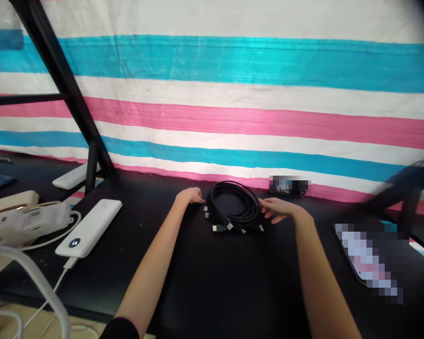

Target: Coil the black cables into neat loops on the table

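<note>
Centrally, a coil of black cables (248,214) lies on the worktop (226,282), the left hand (190,195) curled at one edge (whether pinching it, I cannot tell), the right hand (277,208) loosely spread at the other. Farther left lies a white power bank (90,227); behind hangs a striped sheet (240,117).

The black tabletop (215,287) carries coiled black cables (238,218), a white power bank (93,223) and a blurred flat device (365,261).
</note>
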`<state>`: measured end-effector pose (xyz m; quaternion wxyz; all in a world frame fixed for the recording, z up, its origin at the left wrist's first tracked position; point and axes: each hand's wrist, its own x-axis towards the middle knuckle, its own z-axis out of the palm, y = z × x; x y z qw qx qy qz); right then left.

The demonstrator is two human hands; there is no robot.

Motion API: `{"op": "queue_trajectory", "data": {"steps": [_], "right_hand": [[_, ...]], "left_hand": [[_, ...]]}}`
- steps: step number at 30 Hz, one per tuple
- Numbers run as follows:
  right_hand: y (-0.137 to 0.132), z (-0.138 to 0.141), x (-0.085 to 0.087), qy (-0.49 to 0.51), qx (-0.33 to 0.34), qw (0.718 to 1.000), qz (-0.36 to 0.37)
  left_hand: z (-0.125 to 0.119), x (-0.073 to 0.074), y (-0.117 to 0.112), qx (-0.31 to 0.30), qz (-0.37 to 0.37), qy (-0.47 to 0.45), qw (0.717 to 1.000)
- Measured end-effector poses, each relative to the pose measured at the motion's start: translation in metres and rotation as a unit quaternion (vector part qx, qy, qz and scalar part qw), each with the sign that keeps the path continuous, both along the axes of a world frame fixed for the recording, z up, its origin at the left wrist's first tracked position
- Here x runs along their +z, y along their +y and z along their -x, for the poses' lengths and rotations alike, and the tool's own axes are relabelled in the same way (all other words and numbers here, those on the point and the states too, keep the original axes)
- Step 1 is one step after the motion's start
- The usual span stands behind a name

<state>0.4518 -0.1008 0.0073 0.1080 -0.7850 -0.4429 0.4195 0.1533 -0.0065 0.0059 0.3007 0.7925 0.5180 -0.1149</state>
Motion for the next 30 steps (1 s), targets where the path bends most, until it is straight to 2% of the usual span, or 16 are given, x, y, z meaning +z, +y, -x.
{"op": "queue_trajectory", "data": {"steps": [4, 7, 9, 13, 15, 17, 20, 23, 26, 30], "right_hand": [[-0.005, 0.009, 0.015, 0.024, 0.004, 1.0, 0.017], [-0.007, 0.019, 0.024, 0.033, 0.018, 0.998, 0.045], [-0.007, 0.024, 0.027, 0.018, 0.028, 0.998, 0.061], [-0.004, 0.028, 0.025, -0.016, 0.045, 0.996, 0.074], [-0.002, 0.029, 0.023, -0.033, 0.053, 0.995, 0.073], [-0.001, 0.03, 0.022, -0.043, 0.059, 0.995, 0.062], [0.0, 0.034, 0.021, -0.047, 0.057, 0.996, 0.047], [0.003, 0.043, 0.02, -0.082, 0.065, 0.993, 0.053], [0.006, 0.053, 0.016, -0.134, 0.079, 0.986, 0.056], [0.011, 0.067, 0.01, -0.174, 0.109, 0.978, 0.028]], "left_hand": [[0.002, 0.007, -0.004, -0.017, 0.054, -0.024, 0.998], [0.004, 0.018, -0.009, -0.03, 0.087, -0.054, 0.994], [0.002, 0.027, -0.014, -0.025, 0.061, -0.093, 0.994], [-0.017, 0.037, -0.026, -0.002, -0.084, -0.181, 0.98], [-0.031, 0.032, -0.033, 0.012, -0.139, -0.154, 0.978], [-0.044, 0.021, -0.038, 0.035, -0.169, -0.101, 0.98], [-0.055, 0.0, -0.039, 0.066, -0.185, -0.084, 0.977], [-0.055, -0.014, -0.035, 0.098, -0.187, -0.089, 0.973], [-0.052, -0.018, -0.031, 0.112, -0.17, -0.096, 0.974], [-0.043, -0.013, -0.024, 0.135, -0.152, -0.094, 0.975]]}}
